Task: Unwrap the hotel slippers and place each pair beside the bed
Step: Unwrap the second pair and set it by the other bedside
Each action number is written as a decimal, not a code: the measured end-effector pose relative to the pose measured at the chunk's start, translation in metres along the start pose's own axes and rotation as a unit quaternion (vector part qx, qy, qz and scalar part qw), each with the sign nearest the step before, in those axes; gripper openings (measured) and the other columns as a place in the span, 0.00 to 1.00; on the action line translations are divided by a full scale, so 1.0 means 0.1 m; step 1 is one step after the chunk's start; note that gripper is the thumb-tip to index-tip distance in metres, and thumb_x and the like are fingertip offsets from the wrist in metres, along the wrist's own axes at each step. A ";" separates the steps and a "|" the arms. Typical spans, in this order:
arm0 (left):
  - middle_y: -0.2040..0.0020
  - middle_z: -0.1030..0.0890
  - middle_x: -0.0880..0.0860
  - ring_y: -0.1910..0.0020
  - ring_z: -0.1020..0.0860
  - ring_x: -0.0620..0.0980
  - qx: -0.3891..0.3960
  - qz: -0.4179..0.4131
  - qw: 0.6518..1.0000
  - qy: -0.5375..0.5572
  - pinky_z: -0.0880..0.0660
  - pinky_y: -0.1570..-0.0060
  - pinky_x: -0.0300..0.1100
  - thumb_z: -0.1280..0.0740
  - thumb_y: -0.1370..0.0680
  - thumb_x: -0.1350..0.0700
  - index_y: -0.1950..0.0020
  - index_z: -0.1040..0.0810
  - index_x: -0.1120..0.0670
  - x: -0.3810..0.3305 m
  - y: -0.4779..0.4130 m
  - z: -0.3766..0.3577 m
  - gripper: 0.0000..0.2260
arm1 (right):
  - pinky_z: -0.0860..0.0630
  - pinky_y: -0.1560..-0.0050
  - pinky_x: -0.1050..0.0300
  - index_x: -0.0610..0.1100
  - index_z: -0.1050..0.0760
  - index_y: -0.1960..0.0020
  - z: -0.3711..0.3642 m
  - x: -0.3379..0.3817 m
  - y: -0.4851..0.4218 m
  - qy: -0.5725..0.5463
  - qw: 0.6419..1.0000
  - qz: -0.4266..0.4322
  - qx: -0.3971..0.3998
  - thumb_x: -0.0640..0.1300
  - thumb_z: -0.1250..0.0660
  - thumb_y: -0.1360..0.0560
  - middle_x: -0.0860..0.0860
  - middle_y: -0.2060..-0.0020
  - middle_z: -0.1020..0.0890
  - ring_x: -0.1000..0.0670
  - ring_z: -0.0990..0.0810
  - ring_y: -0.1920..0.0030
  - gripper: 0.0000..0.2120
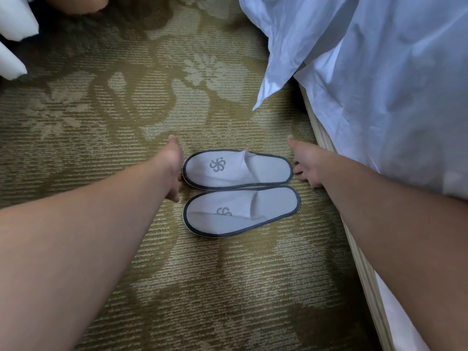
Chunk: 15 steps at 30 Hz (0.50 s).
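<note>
Two white hotel slippers with dark grey trim and a grey swirl logo lie side by side on the carpet, toes to the left. The far slipper point(236, 168) and the near slipper point(240, 210) touch along their long edges. My left hand point(173, 168) is at the toe ends, its fingers pointing down against the far slipper's toe. My right hand point(304, 163) is at the heel end of the far slipper, fingers spread and touching its rim. Neither hand grips anything. The bed point(329, 145) runs along the right, close to the heels.
A white duvet point(379, 84) hangs over the bed's side, one corner drooping toward the floor. The patterned olive carpet point(126, 110) covers the floor. White cloth items point(15, 24) sit at the top left corner, beside an orange-brown object point(83, 3).
</note>
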<state>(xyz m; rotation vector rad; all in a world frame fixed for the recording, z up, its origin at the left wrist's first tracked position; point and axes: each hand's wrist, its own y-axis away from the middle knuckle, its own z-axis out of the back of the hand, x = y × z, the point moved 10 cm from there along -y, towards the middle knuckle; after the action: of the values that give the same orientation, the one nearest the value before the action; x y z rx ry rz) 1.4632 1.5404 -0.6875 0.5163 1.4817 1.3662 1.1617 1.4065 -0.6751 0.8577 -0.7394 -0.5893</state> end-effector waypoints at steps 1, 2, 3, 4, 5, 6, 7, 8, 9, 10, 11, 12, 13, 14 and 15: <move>0.20 0.44 0.56 0.22 0.44 0.61 0.000 -0.001 1.000 -0.003 0.49 0.26 0.64 0.50 0.24 0.27 0.19 0.48 0.52 0.00 -0.01 -0.01 0.41 | 0.47 0.27 0.38 0.46 0.45 0.21 -0.01 0.00 0.00 -0.002 1.000 0.000 0.006 0.74 0.49 0.26 0.42 0.25 0.34 0.40 0.37 0.25 0.44; 0.20 0.44 0.56 0.22 0.45 0.61 0.000 -0.002 1.000 -0.006 0.50 0.26 0.65 0.51 0.24 0.27 0.19 0.48 0.52 0.00 -0.01 -0.01 0.41 | 0.48 0.26 0.38 0.46 0.46 0.20 -0.02 0.00 0.01 -0.003 1.000 0.000 0.013 0.75 0.49 0.26 0.42 0.24 0.36 0.40 0.39 0.24 0.45; 0.19 0.45 0.56 0.22 0.45 0.62 0.000 -0.003 1.000 -0.008 0.50 0.26 0.65 0.51 0.24 0.27 0.19 0.48 0.52 0.00 -0.02 -0.02 0.41 | 0.48 0.26 0.39 0.47 0.47 0.20 -0.03 0.00 0.01 -0.003 1.000 0.002 0.016 0.75 0.49 0.27 0.42 0.23 0.37 0.40 0.40 0.24 0.45; 0.19 0.45 0.56 0.22 0.46 0.62 -0.001 -0.004 1.000 -0.009 0.50 0.26 0.65 0.51 0.24 0.28 0.19 0.48 0.52 0.00 -0.02 -0.02 0.41 | 0.48 0.26 0.39 0.47 0.47 0.20 -0.04 0.00 0.01 -0.003 1.000 0.003 0.018 0.75 0.49 0.27 0.42 0.23 0.37 0.41 0.40 0.24 0.45; 0.19 0.45 0.56 0.22 0.46 0.62 0.000 -0.005 1.000 -0.010 0.51 0.26 0.65 0.51 0.24 0.28 0.19 0.48 0.51 0.00 -0.02 -0.03 0.40 | 0.48 0.26 0.39 0.47 0.47 0.20 -0.04 0.01 0.01 -0.001 1.000 0.005 0.017 0.75 0.49 0.27 0.42 0.24 0.36 0.40 0.39 0.24 0.45; 0.19 0.45 0.56 0.22 0.46 0.62 0.003 -0.005 1.000 -0.013 0.51 0.26 0.64 0.51 0.24 0.27 0.19 0.48 0.51 0.00 -0.02 -0.03 0.40 | 0.47 0.26 0.39 0.48 0.47 0.20 -0.04 0.01 0.01 0.002 1.000 0.006 0.016 0.75 0.49 0.27 0.42 0.24 0.36 0.40 0.39 0.24 0.45; 0.20 0.45 0.56 0.22 0.46 0.62 0.006 -0.006 1.000 -0.016 0.51 0.26 0.64 0.52 0.24 0.27 0.19 0.48 0.51 0.00 -0.02 -0.04 0.40 | 0.47 0.26 0.39 0.48 0.46 0.20 -0.03 0.01 0.01 0.004 1.000 0.007 0.015 0.75 0.49 0.27 0.42 0.24 0.36 0.40 0.38 0.24 0.45; 0.20 0.45 0.56 0.22 0.46 0.62 0.009 -0.007 1.000 -0.020 0.51 0.26 0.64 0.52 0.24 0.27 0.19 0.49 0.51 0.00 -0.03 -0.04 0.40 | 0.47 0.26 0.39 0.49 0.46 0.20 -0.03 0.01 0.01 0.006 1.000 0.007 0.015 0.75 0.49 0.27 0.42 0.24 0.35 0.39 0.38 0.24 0.45; 0.19 0.45 0.56 0.22 0.46 0.62 0.011 -0.008 1.000 -0.023 0.52 0.26 0.64 0.53 0.24 0.27 0.19 0.49 0.51 0.00 -0.03 -0.05 0.40 | 0.47 0.26 0.39 0.49 0.46 0.20 -0.03 0.01 0.02 0.008 1.000 0.007 0.014 0.75 0.49 0.27 0.42 0.24 0.35 0.39 0.38 0.24 0.44; 0.19 0.45 0.56 0.22 0.47 0.61 0.014 -0.010 1.000 -0.026 0.52 0.26 0.64 0.53 0.24 0.27 0.19 0.49 0.51 -0.01 -0.04 -0.05 0.40 | 0.47 0.26 0.39 0.49 0.46 0.20 -0.03 0.01 0.02 0.009 1.000 0.008 0.014 0.75 0.49 0.27 0.42 0.24 0.35 0.39 0.38 0.24 0.44; 0.19 0.46 0.56 0.22 0.47 0.61 0.016 -0.012 0.999 -0.029 0.52 0.26 0.64 0.53 0.24 0.27 0.19 0.49 0.51 -0.01 -0.04 -0.05 0.40 | 0.47 0.26 0.39 0.49 0.46 0.20 -0.03 0.01 0.02 0.010 1.000 0.009 0.014 0.75 0.49 0.28 0.42 0.24 0.35 0.39 0.38 0.24 0.45; 0.19 0.46 0.56 0.22 0.47 0.61 0.017 -0.013 0.999 -0.032 0.52 0.26 0.64 0.53 0.24 0.27 0.19 0.50 0.51 -0.01 -0.04 -0.05 0.40 | 0.46 0.26 0.39 0.49 0.46 0.20 -0.03 0.01 0.02 0.010 1.000 0.009 0.014 0.75 0.49 0.28 0.42 0.24 0.35 0.39 0.38 0.24 0.45; 0.19 0.46 0.56 0.21 0.47 0.61 0.016 -0.013 0.999 -0.034 0.52 0.26 0.65 0.53 0.24 0.27 0.19 0.50 0.51 -0.01 -0.05 -0.05 0.40 | 0.46 0.26 0.40 0.48 0.45 0.20 -0.03 0.01 0.02 0.010 1.000 0.011 0.014 0.75 0.48 0.28 0.42 0.24 0.35 0.39 0.38 0.24 0.45; 0.19 0.46 0.56 0.21 0.48 0.61 0.014 -0.013 0.999 -0.037 0.53 0.26 0.65 0.53 0.24 0.27 0.19 0.50 0.51 -0.01 -0.05 -0.05 0.40 | 0.46 0.26 0.40 0.48 0.45 0.20 -0.02 0.01 0.02 0.010 1.000 0.013 0.013 0.75 0.48 0.28 0.42 0.24 0.35 0.40 0.38 0.25 0.45; 0.19 0.46 0.56 0.21 0.48 0.61 0.013 -0.014 0.999 -0.038 0.53 0.26 0.65 0.53 0.24 0.27 0.19 0.50 0.51 -0.01 -0.05 -0.05 0.40 | 0.46 0.26 0.41 0.48 0.45 0.20 -0.02 0.01 0.02 0.011 1.000 0.015 0.011 0.75 0.48 0.27 0.42 0.25 0.35 0.40 0.38 0.25 0.45</move>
<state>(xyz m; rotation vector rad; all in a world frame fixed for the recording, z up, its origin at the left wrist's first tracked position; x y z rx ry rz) 1.4609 1.5361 -0.6925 0.5575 1.4409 1.2936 1.1642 1.4077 -0.6735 0.8715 -0.7396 -0.5455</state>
